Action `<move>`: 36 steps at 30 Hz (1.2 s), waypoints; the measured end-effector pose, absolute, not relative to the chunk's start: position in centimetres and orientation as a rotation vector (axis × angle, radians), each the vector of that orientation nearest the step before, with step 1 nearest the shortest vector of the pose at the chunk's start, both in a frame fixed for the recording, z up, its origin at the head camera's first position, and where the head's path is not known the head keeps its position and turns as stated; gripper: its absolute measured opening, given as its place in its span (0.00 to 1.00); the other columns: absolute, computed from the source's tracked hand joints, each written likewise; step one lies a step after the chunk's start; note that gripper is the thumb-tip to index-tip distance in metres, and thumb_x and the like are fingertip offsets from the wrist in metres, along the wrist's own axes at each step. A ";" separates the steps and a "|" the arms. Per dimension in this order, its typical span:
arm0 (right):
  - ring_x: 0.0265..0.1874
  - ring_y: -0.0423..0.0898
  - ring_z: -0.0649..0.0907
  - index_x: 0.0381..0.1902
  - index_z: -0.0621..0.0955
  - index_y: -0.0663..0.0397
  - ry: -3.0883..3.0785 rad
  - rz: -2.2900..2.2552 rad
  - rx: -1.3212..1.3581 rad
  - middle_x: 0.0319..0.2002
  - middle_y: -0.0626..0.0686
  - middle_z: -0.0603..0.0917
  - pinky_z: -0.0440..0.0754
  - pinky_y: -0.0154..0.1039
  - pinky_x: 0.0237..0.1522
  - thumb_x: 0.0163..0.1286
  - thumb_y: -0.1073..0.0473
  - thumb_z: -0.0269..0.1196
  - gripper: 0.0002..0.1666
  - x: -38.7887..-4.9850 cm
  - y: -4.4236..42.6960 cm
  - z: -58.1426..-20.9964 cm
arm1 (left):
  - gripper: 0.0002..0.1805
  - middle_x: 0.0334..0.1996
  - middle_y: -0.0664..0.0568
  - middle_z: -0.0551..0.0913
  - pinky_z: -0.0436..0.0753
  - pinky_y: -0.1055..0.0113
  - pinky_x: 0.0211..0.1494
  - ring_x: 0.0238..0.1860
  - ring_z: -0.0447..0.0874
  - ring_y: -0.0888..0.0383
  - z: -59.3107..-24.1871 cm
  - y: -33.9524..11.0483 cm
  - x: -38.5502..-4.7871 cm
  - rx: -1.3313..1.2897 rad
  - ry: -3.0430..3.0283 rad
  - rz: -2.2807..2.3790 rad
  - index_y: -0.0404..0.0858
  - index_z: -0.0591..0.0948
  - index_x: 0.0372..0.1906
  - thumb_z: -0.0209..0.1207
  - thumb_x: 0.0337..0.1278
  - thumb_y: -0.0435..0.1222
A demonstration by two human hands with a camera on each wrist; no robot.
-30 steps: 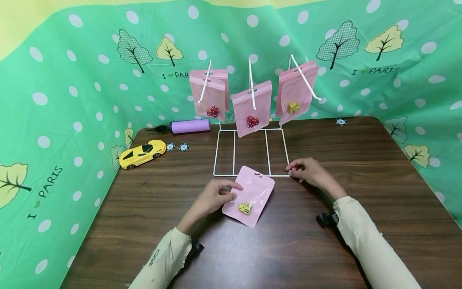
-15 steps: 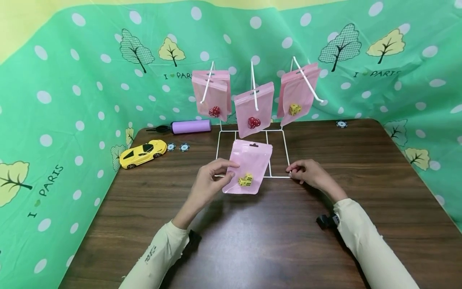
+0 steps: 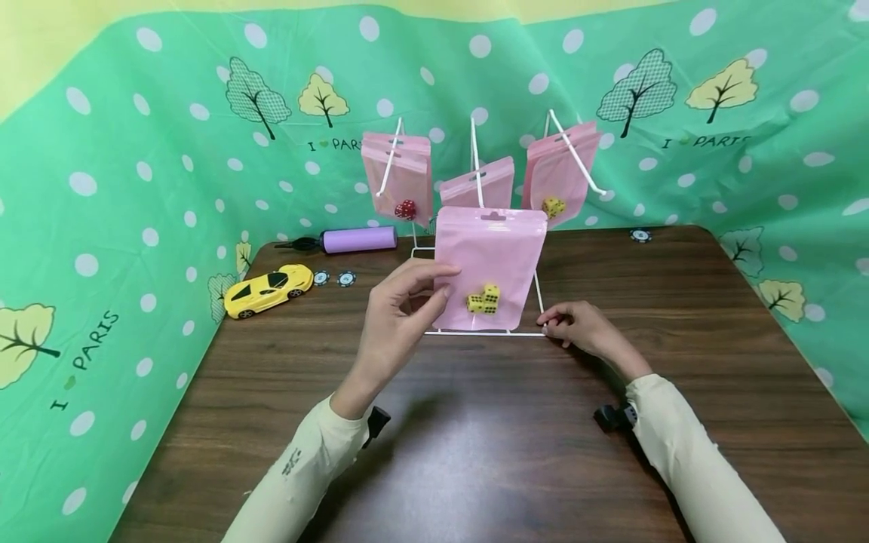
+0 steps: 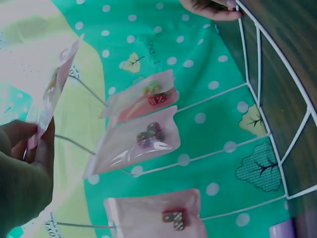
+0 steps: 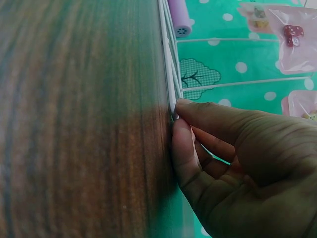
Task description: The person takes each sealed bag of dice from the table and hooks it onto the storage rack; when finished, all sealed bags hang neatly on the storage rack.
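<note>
My left hand [image 3: 400, 317] pinches a pink zip bag [image 3: 485, 256] by its left edge and holds it upright above the table. Several yellow dice [image 3: 485, 302] show through its clear front. In the left wrist view the same bag [image 4: 58, 82] appears edge-on between thumb and fingers. At the front right corner of a white wire rack [image 3: 485, 334], my right hand [image 3: 587, 332] grips the wire between thumb and forefinger. Other pink bags hang on the rack's three hooks: red dice in the left bag [image 3: 400, 177], yellow in the right bag [image 3: 563, 173]. The raised bag partly covers the middle bag [image 3: 478, 185].
At the table's left lie a yellow toy car [image 3: 269, 290], two poker chips [image 3: 346, 279] and a purple hand pump [image 3: 357, 238]. Another chip [image 3: 640, 235] lies at the back right. A green dotted cloth [image 3: 170, 196] stands around the table's back and sides.
My left hand has lifted the bag from the table, raising it upright and towards the middle hook. The right hand has stayed at the rack's corner.
</note>
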State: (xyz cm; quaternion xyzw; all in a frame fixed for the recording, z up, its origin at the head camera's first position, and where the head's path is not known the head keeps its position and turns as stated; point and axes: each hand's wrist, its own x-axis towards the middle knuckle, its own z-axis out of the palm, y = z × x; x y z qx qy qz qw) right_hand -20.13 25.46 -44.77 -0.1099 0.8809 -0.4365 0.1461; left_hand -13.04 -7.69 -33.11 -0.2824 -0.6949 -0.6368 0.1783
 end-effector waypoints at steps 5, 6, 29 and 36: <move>0.29 0.46 0.80 0.51 0.86 0.70 2.545 -1.259 -0.333 0.36 0.56 0.84 0.82 0.37 0.29 0.78 0.67 0.66 0.11 -20.1 25.5 -44.8 | 0.13 0.51 0.44 0.87 0.87 0.69 0.45 0.43 0.87 0.56 -33.6 -7.1 -14.2 -0.737 -1.947 -1.832 0.30 0.88 0.56 0.65 0.71 0.23; 0.29 0.46 0.80 0.51 0.86 0.70 2.548 -1.257 -0.338 0.36 0.56 0.84 0.81 0.37 0.28 0.78 0.66 0.66 0.11 -20.1 25.6 -44.8 | 0.13 0.51 0.44 0.87 0.87 0.69 0.45 0.43 0.86 0.57 -33.8 -7.1 -14.5 -0.724 -1.953 -1.835 0.30 0.88 0.56 0.64 0.71 0.23; 0.31 0.46 0.81 0.51 0.86 0.70 2.534 -1.263 -0.324 0.37 0.55 0.83 0.83 0.38 0.30 0.78 0.67 0.65 0.11 -19.9 25.4 -45.0 | 0.15 0.50 0.37 0.86 0.83 0.74 0.38 0.43 0.88 0.57 -35.7 -5.3 -22.2 -0.563 -1.853 -1.890 0.26 0.87 0.56 0.61 0.69 0.20; 0.30 0.46 0.80 0.51 0.86 0.70 2.543 -1.262 -0.330 0.37 0.56 0.83 0.83 0.38 0.30 0.78 0.67 0.66 0.10 -19.9 25.5 -44.8 | 0.15 0.47 0.36 0.86 0.81 0.73 0.39 0.39 0.84 0.59 -35.7 -4.8 -23.3 -0.546 -1.870 -1.860 0.28 0.87 0.57 0.61 0.69 0.20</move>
